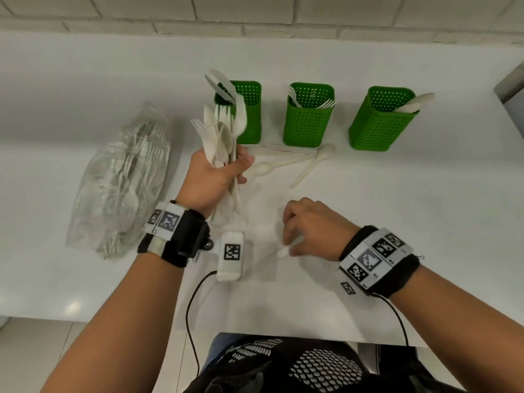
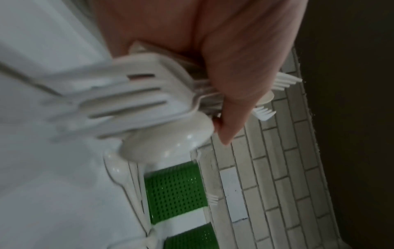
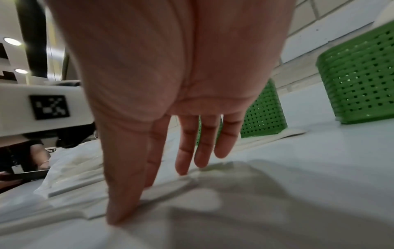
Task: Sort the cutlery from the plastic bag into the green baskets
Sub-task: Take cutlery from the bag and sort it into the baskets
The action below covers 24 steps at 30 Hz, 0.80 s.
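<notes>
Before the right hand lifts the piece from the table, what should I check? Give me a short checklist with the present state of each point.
1. Left hand has a firm grip on the bundle of white plastic forks and spoons: ok.
2. Right hand has fingers on the white plastic spoon lying on the white table: ok in the head view; whether the grip is closed, cannot tell.
3. Three green perforated plastic baskets stand upright: ok.
4. All cutlery is sorted: not ok; loose white spoons lie before the baskets.
5. Clear plastic bag is emptied: not ok, forks remain inside.
</notes>
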Tool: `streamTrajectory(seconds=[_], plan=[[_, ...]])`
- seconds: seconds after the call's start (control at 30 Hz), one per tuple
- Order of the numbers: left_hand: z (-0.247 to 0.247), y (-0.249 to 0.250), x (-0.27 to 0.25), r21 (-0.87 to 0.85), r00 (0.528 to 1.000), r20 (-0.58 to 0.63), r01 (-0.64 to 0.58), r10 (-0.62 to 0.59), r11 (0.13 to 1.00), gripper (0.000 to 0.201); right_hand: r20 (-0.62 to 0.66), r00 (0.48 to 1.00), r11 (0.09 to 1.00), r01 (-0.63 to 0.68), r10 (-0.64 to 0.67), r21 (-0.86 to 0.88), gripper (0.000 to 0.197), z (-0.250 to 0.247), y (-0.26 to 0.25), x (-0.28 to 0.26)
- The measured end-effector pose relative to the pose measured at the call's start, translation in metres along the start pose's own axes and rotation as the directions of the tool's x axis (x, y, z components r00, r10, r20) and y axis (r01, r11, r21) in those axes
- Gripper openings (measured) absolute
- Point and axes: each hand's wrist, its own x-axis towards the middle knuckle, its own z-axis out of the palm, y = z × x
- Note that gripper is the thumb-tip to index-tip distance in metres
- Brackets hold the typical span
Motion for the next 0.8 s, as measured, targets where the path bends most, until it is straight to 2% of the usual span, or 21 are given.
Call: streamTrajectory(seconds=[0.07,0.17,0.23,0.3,0.37,0.4,0.43,0.47,0.53,0.57,0.6,0.7,0.77,0.8], plan=[[-0.011,0.003,-0.008,0.146,0.996,0.081,0.035,-0.047,0.989,0.019,0.030,0.999,0.999,-0.032,0.032,-0.003,0.011,-0.005,0.002,0.006],[-0.021,0.001,-0.021,0.326,0.963,0.229,0.062,-0.142,0.943,0.015,0.012,1.000,0.985,-0.022,0.020,0.170,0.008,-0.027,0.003,0.013],[-0.024,0.002,-0.029,0.376,0.922,0.327,0.073,-0.206,0.924,0.012,-0.114,0.993,0.945,0.066,-0.031,0.322,0.010,-0.051,-0.005,0.017],[-0.024,0.005,-0.036,0.330,0.899,0.372,0.104,-0.231,0.938,0.014,-0.303,0.953,0.868,0.172,-0.026,0.466,0.016,-0.071,-0.017,0.026],[-0.029,0.006,-0.042,0.275,0.937,0.283,0.128,-0.207,0.953,0.018,-0.473,0.878,0.782,0.243,0.074,0.574,0.036,-0.079,-0.031,0.038],[-0.034,0.004,-0.043,0.246,0.966,0.174,0.147,-0.193,0.958,0.018,-0.503,0.855,0.762,0.241,0.126,0.602,0.049,-0.077,-0.037,0.046],[-0.042,0.001,-0.044,0.202,0.982,0.041,0.172,-0.184,0.964,0.017,-0.480,0.864,0.777,0.196,0.152,0.598,0.062,-0.073,-0.043,0.053],[-0.053,-0.003,-0.045,0.134,0.980,-0.084,0.191,-0.181,0.972,0.016,-0.397,0.907,0.829,0.112,0.140,0.547,0.076,-0.065,-0.049,0.060],[-0.073,-0.008,-0.048,0.009,0.954,-0.231,0.197,-0.190,0.980,0.013,-0.105,0.993,0.973,-0.024,0.049,0.228,0.108,-0.040,-0.061,0.069],[-0.082,-0.010,-0.051,-0.024,0.947,-0.258,0.193,-0.193,0.981,0.013,0.031,0.999,1.000,-0.012,0.012,0.026,0.123,-0.027,-0.068,0.073],[-0.089,-0.010,-0.054,-0.049,0.943,-0.269,0.188,-0.195,0.981,0.014,0.110,0.994,0.992,0.037,-0.024,-0.123,0.133,-0.016,-0.075,0.078],[-0.099,-0.014,-0.061,-0.112,0.929,-0.313,0.172,-0.199,0.979,0.013,0.162,0.984,0.951,0.122,-0.078,-0.285,0.142,0.003,-0.088,0.095],[-0.101,-0.018,-0.062,-0.120,0.921,-0.330,0.174,-0.205,0.977,0.012,0.169,0.984,0.930,0.119,-0.063,-0.348,0.135,0.004,-0.091,0.101],[-0.102,-0.020,-0.063,-0.116,0.922,-0.327,0.180,-0.209,0.977,0.012,0.164,0.984,0.920,0.125,-0.068,-0.371,0.124,0.002,-0.092,0.102]])
